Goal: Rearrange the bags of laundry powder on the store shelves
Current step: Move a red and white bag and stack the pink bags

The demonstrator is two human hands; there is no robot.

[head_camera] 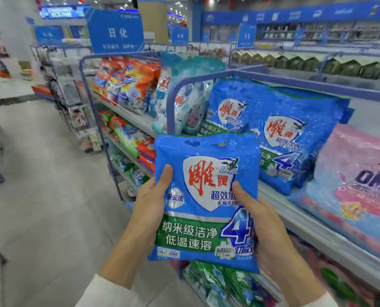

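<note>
A blue bag (204, 196) of laundry powder, with a white shield, red characters and a green band across its lower half, is held upright and face-on in front of the shelf (317, 231). The left hand (149, 196) grips its left edge and the right hand (266, 224) its right edge, thumbs on the front. Behind it on the shelf stand two matching bags (295, 147), leaning back side by side. A pink bag (350, 180) leans just right of them.
</note>
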